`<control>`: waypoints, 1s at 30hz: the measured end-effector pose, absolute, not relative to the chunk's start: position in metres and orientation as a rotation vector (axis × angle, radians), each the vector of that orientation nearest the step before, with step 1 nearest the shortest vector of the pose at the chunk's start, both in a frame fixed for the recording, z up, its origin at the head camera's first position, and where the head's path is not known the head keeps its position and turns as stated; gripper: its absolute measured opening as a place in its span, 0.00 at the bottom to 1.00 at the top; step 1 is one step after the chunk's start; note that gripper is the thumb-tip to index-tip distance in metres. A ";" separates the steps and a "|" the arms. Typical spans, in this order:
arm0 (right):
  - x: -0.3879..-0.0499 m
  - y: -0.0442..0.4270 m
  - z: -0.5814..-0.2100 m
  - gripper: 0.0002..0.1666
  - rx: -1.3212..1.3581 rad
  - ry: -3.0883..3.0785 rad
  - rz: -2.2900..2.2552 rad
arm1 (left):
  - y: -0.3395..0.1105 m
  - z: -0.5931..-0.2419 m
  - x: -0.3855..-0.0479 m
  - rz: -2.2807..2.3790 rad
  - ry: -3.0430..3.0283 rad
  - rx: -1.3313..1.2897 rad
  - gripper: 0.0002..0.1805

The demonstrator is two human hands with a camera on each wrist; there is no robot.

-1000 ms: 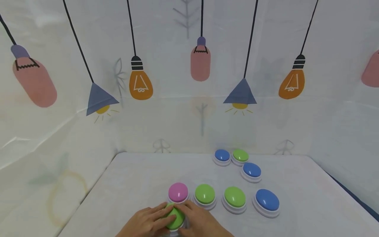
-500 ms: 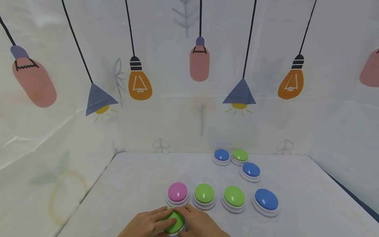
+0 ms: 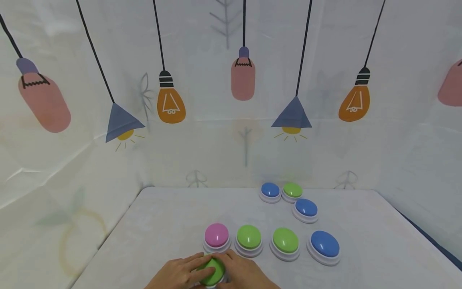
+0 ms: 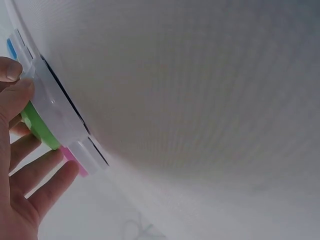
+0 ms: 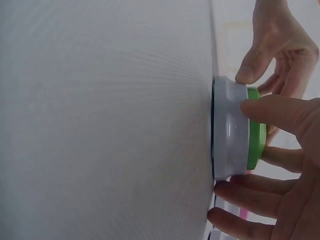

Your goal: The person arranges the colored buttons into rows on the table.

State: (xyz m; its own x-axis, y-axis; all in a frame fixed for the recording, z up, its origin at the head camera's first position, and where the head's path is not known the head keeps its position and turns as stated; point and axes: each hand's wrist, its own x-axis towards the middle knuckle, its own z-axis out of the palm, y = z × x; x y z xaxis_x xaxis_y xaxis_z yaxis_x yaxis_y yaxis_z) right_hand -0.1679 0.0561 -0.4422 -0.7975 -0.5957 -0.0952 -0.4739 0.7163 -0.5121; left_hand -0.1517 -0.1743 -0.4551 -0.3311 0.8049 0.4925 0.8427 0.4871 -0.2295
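Observation:
At the near edge of the head view, a green push button on a white round base sits on the table, with both hands round it. My left hand lies over its left side, fingers across the green dome; in the left wrist view the thumb is at the white base. From the right, my right hand holds it between thumb and fingers; in the right wrist view the thumb touches the white base. Just behind stands a pink push button. The hands hide part of the held button.
To the right of the pink button are two green buttons and a blue button. Farther back stand two more blue buttons and another green one. A white sheet printed with lamps hangs behind the white table.
Between the first two frames both hands drew slightly toward the person with the green button, widening its gap from the pink one. Since then hands and button look still.

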 end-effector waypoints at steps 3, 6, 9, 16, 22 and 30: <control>-0.168 0.056 -0.441 0.36 -0.822 2.647 -0.709 | -0.174 -0.456 -0.151 -0.079 -2.170 -1.334 0.22; -0.167 0.057 -0.441 0.36 -0.827 2.643 -0.715 | -0.175 -0.455 -0.150 -0.057 -2.173 -1.323 0.22; -0.167 0.058 -0.441 0.39 -0.861 2.676 -0.717 | -0.176 -0.454 -0.150 -0.031 -2.176 -1.305 0.21; -0.167 0.063 -0.437 0.43 -0.873 2.793 -0.680 | -0.173 -0.447 -0.153 -0.050 -2.100 -1.282 0.27; -0.173 0.078 -0.423 0.43 -0.830 2.833 -0.744 | -0.162 -0.437 -0.158 -0.067 -2.079 -1.259 0.30; -0.188 0.111 -0.398 0.42 -0.883 2.959 -0.938 | -0.139 -0.421 -0.170 -0.044 -1.981 -1.196 0.36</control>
State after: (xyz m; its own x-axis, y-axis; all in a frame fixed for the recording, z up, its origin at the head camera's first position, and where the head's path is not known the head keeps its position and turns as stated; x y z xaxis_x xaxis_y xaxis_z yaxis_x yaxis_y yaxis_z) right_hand -0.1883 0.1108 -0.3984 -0.8470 -0.4758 0.2372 -0.5255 0.6820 -0.5087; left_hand -0.1699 -0.1393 -0.4215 -0.2296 0.7275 0.6465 0.7556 0.5519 -0.3528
